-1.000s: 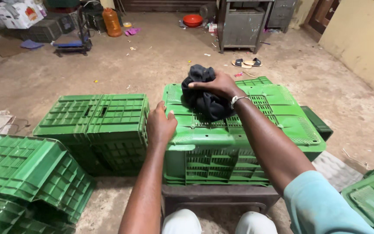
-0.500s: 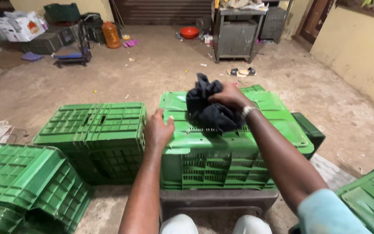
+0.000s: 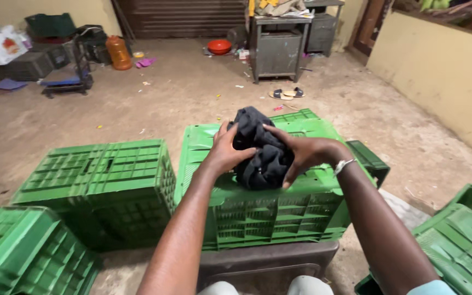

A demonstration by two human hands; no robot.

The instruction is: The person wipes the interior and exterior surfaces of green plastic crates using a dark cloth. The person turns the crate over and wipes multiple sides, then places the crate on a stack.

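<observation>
both hands bunching a dark cloth on an upturned green crate

step in hand: the left hand and the right hand close on a crumpled black cloth from either side, left at the cloth's nine o'clock, right at its three o'clock. the fingers of both hands are curled partway round the fabric, thumbs on top, gripping it and nothing else. a metal bracelet sits on the right wrist. the cloth rests on the ribbed base of the middle green crate, which stands upside down directly before the person. judged from the grip, the cloth is being gathered into a wad over the crate base; the next move calls for a firm two-handed hold and pressure kept square to the plastic, so the wad does not slip off the ribs.

surface and room: the crate sits on a dark low stand. a second upturned crate lies at nine o'clock, just beside; more green crates at seven and four o'clock. bare concrete floor, littered with scraps. at twelve o'clock, a grey metal cabinet, a red bowl and a pair of sandals; at ten o'clock, an orange jug.
</observation>
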